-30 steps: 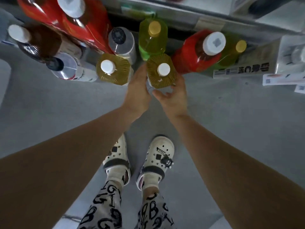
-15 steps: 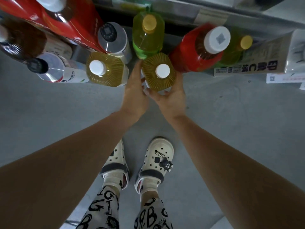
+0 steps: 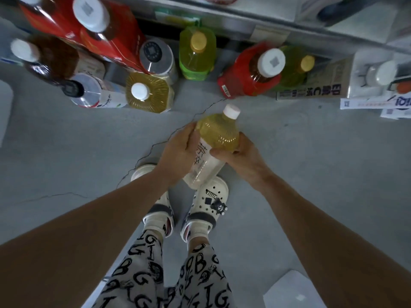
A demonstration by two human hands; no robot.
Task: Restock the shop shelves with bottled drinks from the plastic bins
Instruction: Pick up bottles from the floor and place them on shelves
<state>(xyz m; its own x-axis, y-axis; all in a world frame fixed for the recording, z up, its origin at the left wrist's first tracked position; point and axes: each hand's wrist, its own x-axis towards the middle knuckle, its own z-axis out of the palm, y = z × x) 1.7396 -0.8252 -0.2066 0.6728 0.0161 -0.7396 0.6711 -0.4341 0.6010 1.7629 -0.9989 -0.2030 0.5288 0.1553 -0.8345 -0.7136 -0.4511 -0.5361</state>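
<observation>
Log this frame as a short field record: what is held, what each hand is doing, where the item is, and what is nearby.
held item: yellow bottle, white cap, tilted with the cap pointing away from the person
left hand: grips one side of the bottle
right hand: grips the opposite side
position: off the floor, above the shoes
nearby: matching bottle, green bottle and red bottle standing by the shelf

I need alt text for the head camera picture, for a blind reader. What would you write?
Seen from above, a left hand and right hand grip a tilted yellow drink bottle with a white cap over a grey floor. Other bottles, among them a matching bottle, a green bottle and a red-labelled bottle, stand beyond it.
</observation>
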